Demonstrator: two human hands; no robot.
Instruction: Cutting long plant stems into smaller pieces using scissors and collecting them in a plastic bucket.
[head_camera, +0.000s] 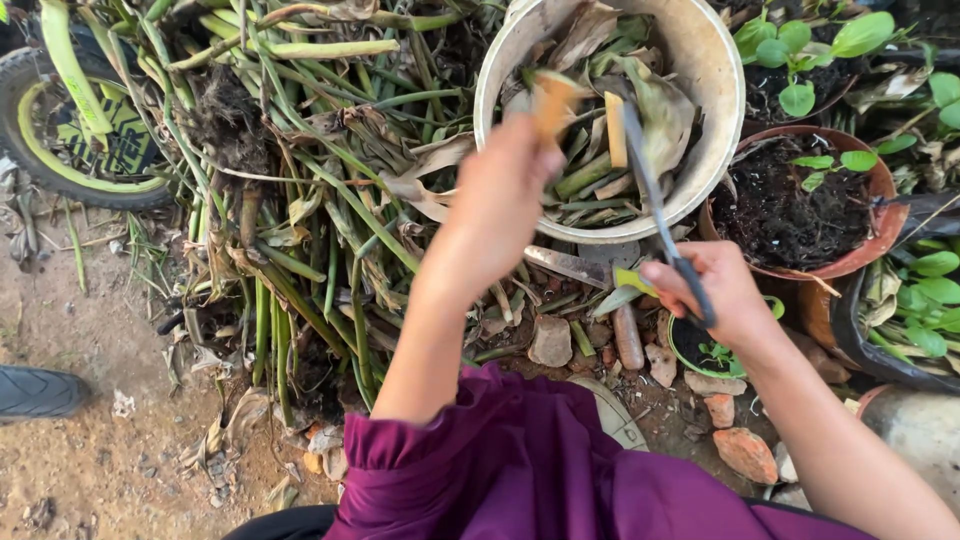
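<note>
My left hand is raised over a white bucket and grips a short brownish stalk piece, which is blurred. My right hand holds a pair of dark-handled scissors, blades pointing up towards the bucket and close to the stalk. A pale cut piece of stem sits just beside the blades. The bucket holds dry leaves and cut green stems. A purple sleeve covers my left upper arm.
A big heap of long green stalks and roots lies left of the bucket. A terracotta pot of soil and leafy potted plants stand right. A small green pot, broken brick pieces and a tyre lie around.
</note>
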